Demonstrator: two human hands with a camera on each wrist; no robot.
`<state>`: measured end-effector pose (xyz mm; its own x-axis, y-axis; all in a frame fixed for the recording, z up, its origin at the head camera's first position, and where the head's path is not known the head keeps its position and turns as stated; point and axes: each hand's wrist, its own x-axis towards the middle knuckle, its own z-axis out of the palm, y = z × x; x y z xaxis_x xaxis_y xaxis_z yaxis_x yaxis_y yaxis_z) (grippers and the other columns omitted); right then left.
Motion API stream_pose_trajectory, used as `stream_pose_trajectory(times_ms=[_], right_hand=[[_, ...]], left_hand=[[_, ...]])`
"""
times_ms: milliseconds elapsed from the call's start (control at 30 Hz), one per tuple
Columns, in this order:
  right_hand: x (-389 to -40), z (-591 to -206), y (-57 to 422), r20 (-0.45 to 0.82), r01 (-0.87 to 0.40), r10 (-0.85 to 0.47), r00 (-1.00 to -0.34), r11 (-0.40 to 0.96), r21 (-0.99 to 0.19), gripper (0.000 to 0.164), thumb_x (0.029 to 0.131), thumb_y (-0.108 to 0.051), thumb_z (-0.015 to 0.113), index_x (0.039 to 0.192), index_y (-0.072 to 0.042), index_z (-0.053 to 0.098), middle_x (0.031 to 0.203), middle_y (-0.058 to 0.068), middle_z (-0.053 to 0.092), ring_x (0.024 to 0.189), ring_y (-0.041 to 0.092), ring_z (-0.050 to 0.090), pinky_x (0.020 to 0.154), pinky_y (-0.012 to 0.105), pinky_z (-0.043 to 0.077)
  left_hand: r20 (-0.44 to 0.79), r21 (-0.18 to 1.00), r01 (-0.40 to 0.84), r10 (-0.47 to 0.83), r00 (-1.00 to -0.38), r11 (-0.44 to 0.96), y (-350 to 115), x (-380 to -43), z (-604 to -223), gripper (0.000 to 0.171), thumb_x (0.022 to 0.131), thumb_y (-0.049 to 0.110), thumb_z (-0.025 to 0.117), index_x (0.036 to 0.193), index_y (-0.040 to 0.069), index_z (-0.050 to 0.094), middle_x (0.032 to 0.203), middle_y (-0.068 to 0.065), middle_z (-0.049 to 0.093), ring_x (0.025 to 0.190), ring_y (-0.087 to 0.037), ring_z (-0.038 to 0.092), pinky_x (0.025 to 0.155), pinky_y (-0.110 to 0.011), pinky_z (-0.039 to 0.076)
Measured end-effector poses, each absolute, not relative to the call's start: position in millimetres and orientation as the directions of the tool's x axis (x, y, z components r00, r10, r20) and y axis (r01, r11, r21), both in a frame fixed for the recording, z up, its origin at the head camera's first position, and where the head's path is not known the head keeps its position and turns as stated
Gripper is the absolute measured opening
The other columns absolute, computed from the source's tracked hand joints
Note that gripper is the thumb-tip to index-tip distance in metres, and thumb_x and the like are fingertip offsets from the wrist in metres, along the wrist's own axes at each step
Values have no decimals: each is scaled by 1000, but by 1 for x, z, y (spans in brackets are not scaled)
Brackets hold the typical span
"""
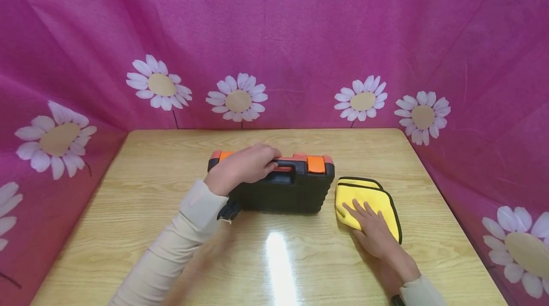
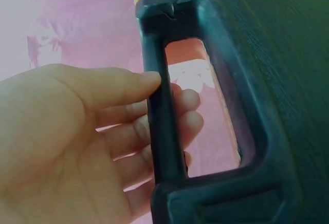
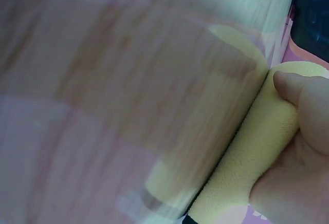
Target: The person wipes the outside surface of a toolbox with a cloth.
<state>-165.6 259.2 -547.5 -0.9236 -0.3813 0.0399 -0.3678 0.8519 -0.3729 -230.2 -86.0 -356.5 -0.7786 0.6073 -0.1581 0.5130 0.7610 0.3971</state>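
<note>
A black tool case (image 1: 283,198) with orange latches stands on the table, its handle side up. My left hand (image 1: 246,165) holds it by the handle. In the left wrist view the fingers curl round the black handle bar (image 2: 163,126), with the thumb lying against its near side. To the right of the case lies a folded yellow cloth (image 1: 349,194) with black edging. My right hand (image 1: 377,232) rests on top of this cloth, fingers spread. In the right wrist view the thumb lies on the cloth's rounded yellow side (image 3: 252,136); the other fingers are hidden there.
The wood-grain table (image 1: 163,177) carries the case and the cloth. A pink curtain (image 1: 291,34) printed with white daisies hangs along its back and both sides. Light reflects brightly off the table in front of the case.
</note>
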Motion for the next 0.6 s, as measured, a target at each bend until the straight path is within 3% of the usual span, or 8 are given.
stream_pose_trajectory(times_ms=[367, 600], right_hand=[[-164, -547, 260, 47, -373, -383, -923, 855, -360, 57, 94, -8, 68, 148, -6, 49, 150, 29, 39, 135, 58, 31, 101, 80, 20], [-165, -548, 260, 58, -377, -383, -922, 851, -367, 58, 92, -7, 69, 147, -6, 49, 150, 29, 39, 136, 58, 30, 100, 80, 19]], left_hand=[[-204, 394, 523, 627, -752, 756, -87, -202, -356, 23, 99, 14, 65, 121, 6, 67, 94, -2, 61, 85, -19, 55, 79, -31, 48], [-200, 427, 532, 650, -733, 731, -88, -183, -358, 19, 96, 14, 70, 114, 9, 70, 84, 1, 59, 77, -16, 55, 74, -29, 47]])
